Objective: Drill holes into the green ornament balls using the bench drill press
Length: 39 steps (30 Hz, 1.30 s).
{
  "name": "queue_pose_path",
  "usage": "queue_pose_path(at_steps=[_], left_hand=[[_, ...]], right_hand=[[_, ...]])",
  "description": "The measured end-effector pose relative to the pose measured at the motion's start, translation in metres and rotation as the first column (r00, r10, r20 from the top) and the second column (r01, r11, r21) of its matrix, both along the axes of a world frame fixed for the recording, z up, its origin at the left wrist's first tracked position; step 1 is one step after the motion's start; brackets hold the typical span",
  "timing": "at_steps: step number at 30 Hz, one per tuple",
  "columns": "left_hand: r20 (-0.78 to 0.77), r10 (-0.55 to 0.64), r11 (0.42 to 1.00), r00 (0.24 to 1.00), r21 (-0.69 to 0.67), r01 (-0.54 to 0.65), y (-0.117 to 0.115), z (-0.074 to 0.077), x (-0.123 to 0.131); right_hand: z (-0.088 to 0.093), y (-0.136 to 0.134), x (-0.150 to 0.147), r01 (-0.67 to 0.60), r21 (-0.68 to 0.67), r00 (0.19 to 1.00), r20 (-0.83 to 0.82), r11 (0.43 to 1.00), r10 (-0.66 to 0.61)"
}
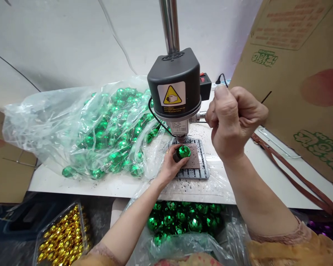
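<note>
A small bench drill press (175, 90) with a black motor housing and a yellow warning label stands on a white table (269, 162). My left hand (170, 165) pinches a green faceted bauble (183, 152) on the brown pad of the drill's base plate (199, 170), right under the chuck. My right hand (233, 120) is a fist closed round the drill's feed lever (201, 116) at the right of the head.
A clear plastic bag (72, 129) full of green baubles lies at the left of the table. Another bag of green baubles (183, 221) sits below the front edge, a tray of gold baubles (62, 234) lower left. A cardboard box (299, 81) leans at right, a brown strap (294, 173) beside it.
</note>
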<state>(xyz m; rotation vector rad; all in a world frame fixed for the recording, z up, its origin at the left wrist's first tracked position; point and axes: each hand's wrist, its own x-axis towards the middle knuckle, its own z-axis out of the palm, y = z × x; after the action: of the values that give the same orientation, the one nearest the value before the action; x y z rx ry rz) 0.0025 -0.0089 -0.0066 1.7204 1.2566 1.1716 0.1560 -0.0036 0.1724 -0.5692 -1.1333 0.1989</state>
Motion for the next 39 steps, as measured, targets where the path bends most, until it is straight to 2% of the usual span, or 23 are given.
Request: queue_pose_path(at_steps=[4, 7, 12, 19, 25, 39], left_hand=[[-0.019, 0.022, 1.000, 1.000, 0.013, -0.022, 0.000, 0.000, 0.000], [-0.025, 0.025, 0.999, 0.999, 0.021, -0.024, -0.001, 0.000, 0.000], [-0.019, 0.011, 0.999, 1.000, 0.038, -0.011, -0.002, 0.000, 0.001], [-0.028, 0.013, 0.997, 1.000, 0.071, -0.011, -0.002, -0.003, 0.000], [-0.048, 0.021, 0.996, 0.999, 0.087, -0.017, -0.001, -0.005, 0.000], [-0.011, 0.021, 0.995, 1.000, 0.095, -0.020, 0.000, -0.008, 0.001]], right_hand=[[-0.007, 0.000, 0.000, -0.055, 0.108, 0.998, -0.032, 0.993, 0.059], [-0.014, 0.000, -0.002, -0.039, 0.168, 0.998, -0.036, 0.985, 0.045], [-0.025, 0.002, -0.003, 0.045, 0.169, 0.998, -0.039, 0.985, -0.039], [-0.033, 0.005, -0.003, 0.049, 0.250, 0.997, -0.062, 0.967, -0.034], [-0.041, 0.003, 0.002, 0.095, 0.195, 0.995, -0.008, 0.976, -0.095], [-0.053, 0.011, 0.002, 0.073, 0.377, 0.997, -0.010, 0.923, -0.075]])
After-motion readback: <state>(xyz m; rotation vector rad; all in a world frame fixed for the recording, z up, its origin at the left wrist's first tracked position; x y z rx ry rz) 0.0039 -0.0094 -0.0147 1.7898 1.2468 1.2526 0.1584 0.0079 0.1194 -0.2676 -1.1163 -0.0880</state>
